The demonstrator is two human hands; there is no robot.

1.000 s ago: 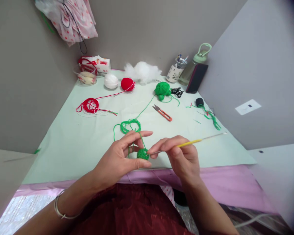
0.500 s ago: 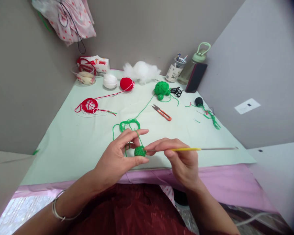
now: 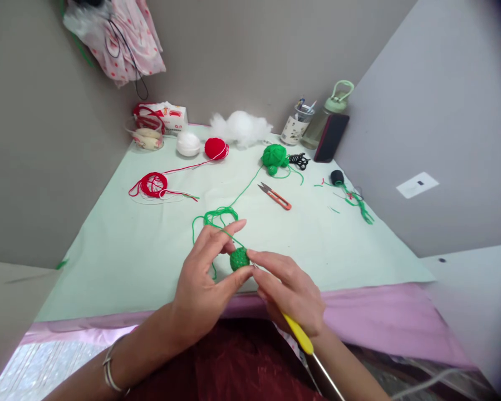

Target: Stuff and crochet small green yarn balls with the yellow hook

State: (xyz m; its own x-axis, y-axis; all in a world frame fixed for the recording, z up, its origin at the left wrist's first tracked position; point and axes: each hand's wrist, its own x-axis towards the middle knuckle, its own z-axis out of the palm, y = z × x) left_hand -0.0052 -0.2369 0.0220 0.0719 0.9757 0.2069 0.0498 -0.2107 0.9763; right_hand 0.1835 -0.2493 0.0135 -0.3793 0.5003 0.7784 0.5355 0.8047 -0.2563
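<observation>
My left hand (image 3: 206, 273) pinches a small green crocheted ball (image 3: 239, 259) between thumb and fingers, with the forefinger stretched out and green yarn running over it. My right hand (image 3: 290, 292) is closed on a yellow-handled crochet hook (image 3: 298, 333); its tip sits at the ball and its handle points back toward my body. The green strand leads through a loose green loop pile (image 3: 217, 217) to a green yarn ball (image 3: 274, 155) farther back. Both hands hover above the front edge of the pale green mat (image 3: 121, 250).
Orange thread snips (image 3: 275, 196) lie mid-mat. Red yarn coil (image 3: 153, 184), red ball (image 3: 215, 148), white ball (image 3: 187, 143), white stuffing (image 3: 240, 126), tissue box (image 3: 165, 116), pen cup (image 3: 295, 125), bottle (image 3: 332, 111), dark phone (image 3: 331, 138) and black spool (image 3: 337, 177) stand toward the back. Walls close both sides.
My right hand has swung the hook round: its handle pointed right across the mat, now it points back toward me. The left hand keeps the green ball pinched.
</observation>
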